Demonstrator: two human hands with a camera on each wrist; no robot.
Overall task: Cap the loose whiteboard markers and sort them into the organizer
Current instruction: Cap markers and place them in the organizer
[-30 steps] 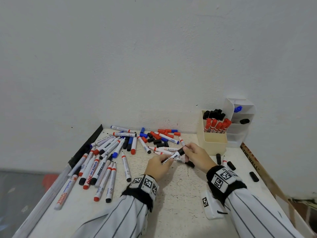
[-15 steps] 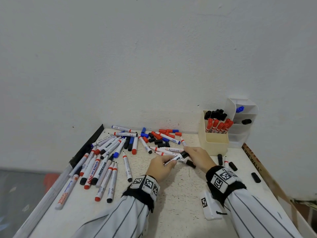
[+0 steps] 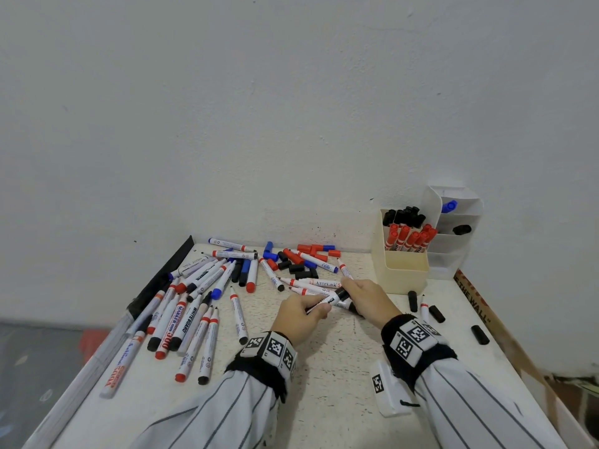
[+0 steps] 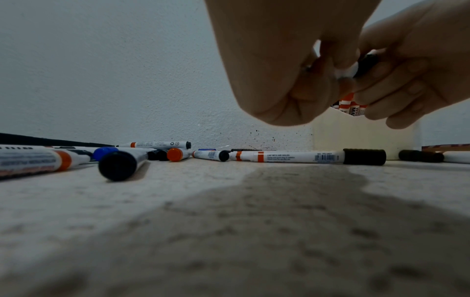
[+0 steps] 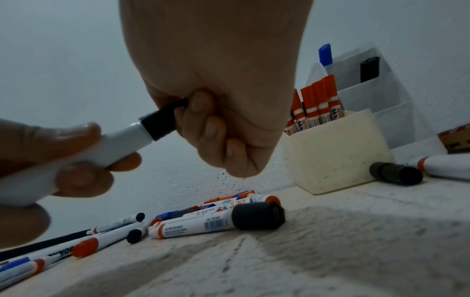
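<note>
Both hands hold one white marker [image 3: 328, 300] just above the table's middle. My left hand [image 3: 299, 314] grips its white barrel [image 5: 119, 140]. My right hand [image 3: 364, 298] curls around the black cap [image 5: 160, 123], which sits on the marker's end. The cream organizer [image 3: 402, 270] stands at the back right with red-capped and black-capped markers upright in it. A white tiered organizer [image 3: 453, 228] behind it holds a blue marker [image 3: 449, 206] and a black one. Loose markers [image 3: 194, 303] and caps [image 3: 298, 259] lie across the left and back of the table.
Several loose black caps [image 3: 412, 300] and a short marker lie right of my right hand. A capped marker [image 5: 218, 222] lies on the table under the hands. A white tag [image 3: 387, 388] sits by my right sleeve. A wall closes the back; a cardboard strip [image 3: 476, 306] lines the right edge.
Both hands have dropped slightly toward the table with the marker. The black cap has slid further onto the marker's end under my right fingers.
</note>
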